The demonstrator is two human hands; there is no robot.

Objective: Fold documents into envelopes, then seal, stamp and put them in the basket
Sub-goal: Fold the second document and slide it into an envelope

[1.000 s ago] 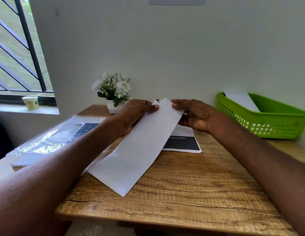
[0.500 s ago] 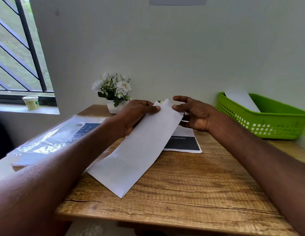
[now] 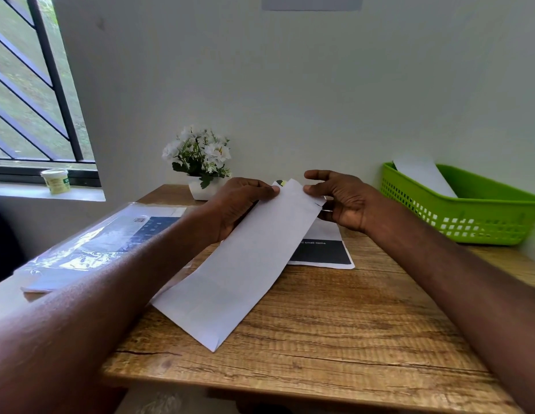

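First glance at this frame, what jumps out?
The long white envelope at centre, its near end resting on the wooden table, its far end pinched by the left hand and right hand. Next, the bright green basket at the right by the wall, with a white envelope already inside, and the white flower pot behind the hands.

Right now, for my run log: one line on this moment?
left hand: pinching envelope | right hand: pinching far end | basket: one envelope inside

Wooden table (image 3: 335, 318), flower pot (image 3: 202, 191), green basket (image 3: 457, 216), printed sheet (image 3: 323, 252), plastic-wrapped pack (image 3: 105, 240)
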